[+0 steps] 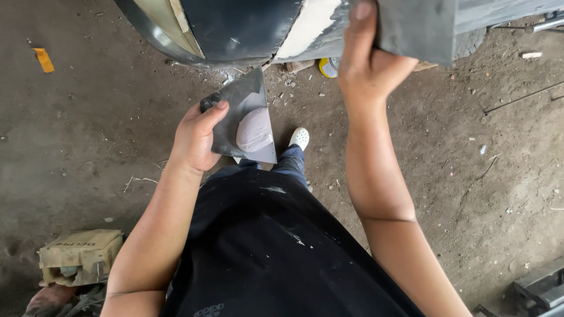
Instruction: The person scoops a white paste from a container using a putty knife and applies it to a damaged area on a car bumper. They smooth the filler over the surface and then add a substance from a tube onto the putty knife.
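- Plainly, the left hand (197,138) holds a thin metal mixing plate (245,120) level, its fingers curled under the near left corner and the thumb pressed on top beside a dark grip; the fingers are closed on that plate.
- On the plate, just right of the thumb, sits a pale pink mound of filler paste (254,130). It looks soft and sticky, so I judge it would slump or slide if the plate tipped far; the plate itself looks stiff, light and sharp-edged, best held at that grip corner, away from the paste.
- The right hand (367,56) is raised above and to the right, fingers closed on a flat grey spreader blade (414,29), thumb on the near face. The blade seems thin and somewhat springy, and its far edge meets the dark car body panel (247,26).
- Pale filler patches (311,20) show on the panel just left of the right fingers.
- Room: open dirt floor (94,129) lies left of the left fingers and right of the right forearm; the panel's lower rim hangs close above the plate's tip, so there is little clearance upward.
- Below the plate, a white shoe (299,138); a worn cardboard box (79,255) lies well apart, behind the left elbow.
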